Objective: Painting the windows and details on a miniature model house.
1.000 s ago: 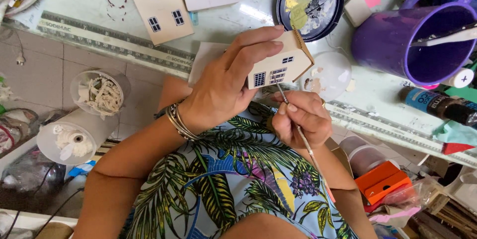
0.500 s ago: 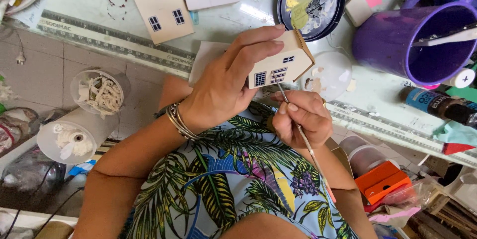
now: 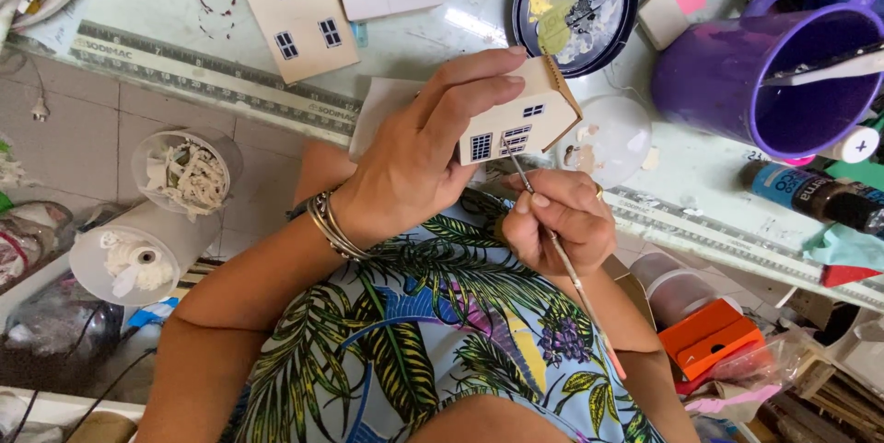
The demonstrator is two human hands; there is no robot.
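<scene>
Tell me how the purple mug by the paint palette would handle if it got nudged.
The purple mug lies on its side, mouth toward the camera, so it would probably roll rather than tip. It looks like plastic, so likely light and easily shifted. The stick across its mouth might fall out.

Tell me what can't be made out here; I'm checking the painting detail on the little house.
Head view only:
- Brush tip: too fine to tell whether it touches the model house.
- House's left part: covered by the left hand.
- Right hand: its grip on the brush is hidden by curled fingers.
- Purple mug: cut off by the right edge.
- Palette: colours blurred by glare.
</scene>
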